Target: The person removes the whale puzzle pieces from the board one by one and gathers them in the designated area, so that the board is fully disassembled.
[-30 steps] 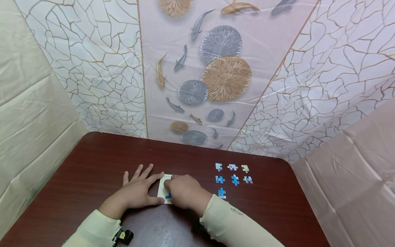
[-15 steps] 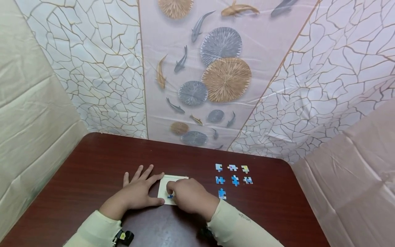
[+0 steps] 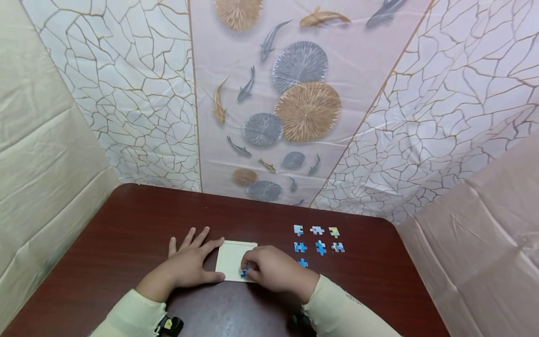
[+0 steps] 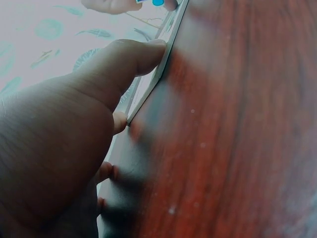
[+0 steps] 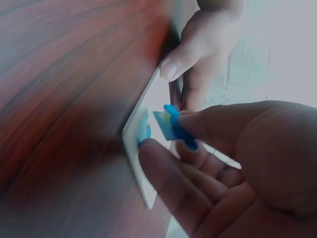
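Note:
A pale square puzzle board (image 3: 230,259) lies flat on the dark red-brown table. My left hand (image 3: 184,265) rests beside it with fingers spread, thumb and index fingertips touching the board's left side; the left wrist view shows the thumb (image 4: 141,57) on its edge. Over the board's right part, my right hand (image 3: 278,271) pinches a blue jigsaw piece (image 3: 244,273). Seen from the right wrist, that piece (image 5: 171,124) is tilted between thumb and fingers, just off the board (image 5: 151,186). A blurred blue patch shows on the board below; whether reflection or piece, I cannot tell.
Several loose jigsaw pieces (image 3: 320,247) lie in rows on the table (image 3: 370,281) to the right of the board, the nearest (image 3: 302,263) partly behind my right hand. Patterned cloth (image 3: 261,103) hangs behind the table, with plain cloth at both sides.
My right hand has moved to the right across the board with the blue jigsaw piece, uncovering more of the board. My left hand has stayed in place.

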Demonstrator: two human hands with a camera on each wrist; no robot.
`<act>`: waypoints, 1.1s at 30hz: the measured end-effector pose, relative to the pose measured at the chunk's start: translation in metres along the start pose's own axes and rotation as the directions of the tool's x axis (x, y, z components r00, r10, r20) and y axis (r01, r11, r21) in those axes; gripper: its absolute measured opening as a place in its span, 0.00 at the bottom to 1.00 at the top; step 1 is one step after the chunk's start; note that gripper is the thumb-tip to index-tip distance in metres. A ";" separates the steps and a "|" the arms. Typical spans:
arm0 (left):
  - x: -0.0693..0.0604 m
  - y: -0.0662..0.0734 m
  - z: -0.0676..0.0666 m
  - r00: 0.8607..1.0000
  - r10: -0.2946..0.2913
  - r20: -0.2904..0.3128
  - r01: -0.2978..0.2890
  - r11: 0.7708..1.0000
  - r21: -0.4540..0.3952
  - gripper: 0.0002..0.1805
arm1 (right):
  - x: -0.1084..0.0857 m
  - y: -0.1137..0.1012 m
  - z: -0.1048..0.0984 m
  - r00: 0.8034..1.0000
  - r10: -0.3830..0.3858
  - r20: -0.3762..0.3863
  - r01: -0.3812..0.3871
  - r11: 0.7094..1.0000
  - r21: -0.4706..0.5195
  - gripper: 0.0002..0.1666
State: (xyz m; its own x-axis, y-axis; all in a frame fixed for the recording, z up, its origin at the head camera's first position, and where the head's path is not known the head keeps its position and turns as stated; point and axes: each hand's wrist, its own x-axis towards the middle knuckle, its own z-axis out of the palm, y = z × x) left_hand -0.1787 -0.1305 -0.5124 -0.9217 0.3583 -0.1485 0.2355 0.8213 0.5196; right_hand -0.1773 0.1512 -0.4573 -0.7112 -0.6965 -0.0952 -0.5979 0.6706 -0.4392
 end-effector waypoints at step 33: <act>-0.002 0.001 -0.001 1.000 0.000 0.007 0.000 1.000 -0.020 0.57 | -0.116 0.106 -0.033 0.867 0.457 -0.198 -0.414 0.883 0.222 0.12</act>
State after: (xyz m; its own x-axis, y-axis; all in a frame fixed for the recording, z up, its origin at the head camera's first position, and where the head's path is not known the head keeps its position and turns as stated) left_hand -0.1774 -0.1307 -0.5110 -0.9196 0.3611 -0.1545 0.2289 0.8123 0.5364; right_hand -0.1700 0.3113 -0.4633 -0.9630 -0.2475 -0.1064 -0.1512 0.8235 -0.5467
